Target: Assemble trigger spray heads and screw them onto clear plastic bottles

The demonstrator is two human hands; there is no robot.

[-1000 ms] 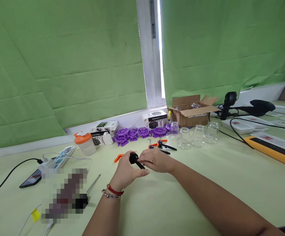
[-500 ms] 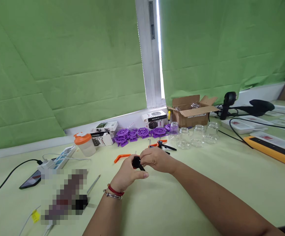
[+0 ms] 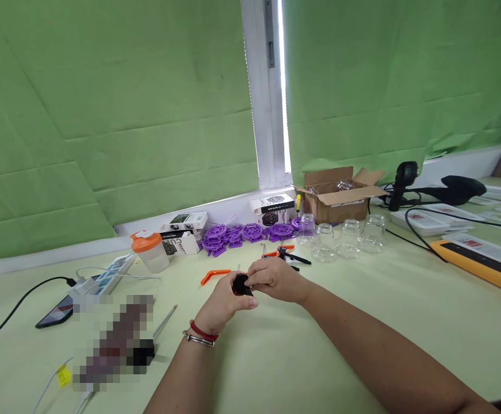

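A small round black part (image 3: 240, 283) is held above the table at the centre. My left hand (image 3: 224, 302), with a red band and a metal bangle at its wrist, wraps round it from the left. The fingers of my right hand (image 3: 271, 280) press together on the part's right side; their tips are partly hidden. Just left of my hands lies an orange bent piece (image 3: 214, 275). Behind my right hand are another orange piece (image 3: 290, 248) and a black-handled piece (image 3: 298, 258).
Purple plastic parts (image 3: 251, 232) line the back beside small boxes (image 3: 186, 244), glass jars (image 3: 325, 244) and an open carton (image 3: 340, 210). An orange-lidded cup (image 3: 152, 256), power strip (image 3: 116, 275) and screwdriver (image 3: 166, 319) are left. A yellow-and-black bar (image 3: 474, 264) lies right.
The black part has turned between my hands, and the dark stick-like bit that pointed to the lower right now shows less. My hands have barely moved.
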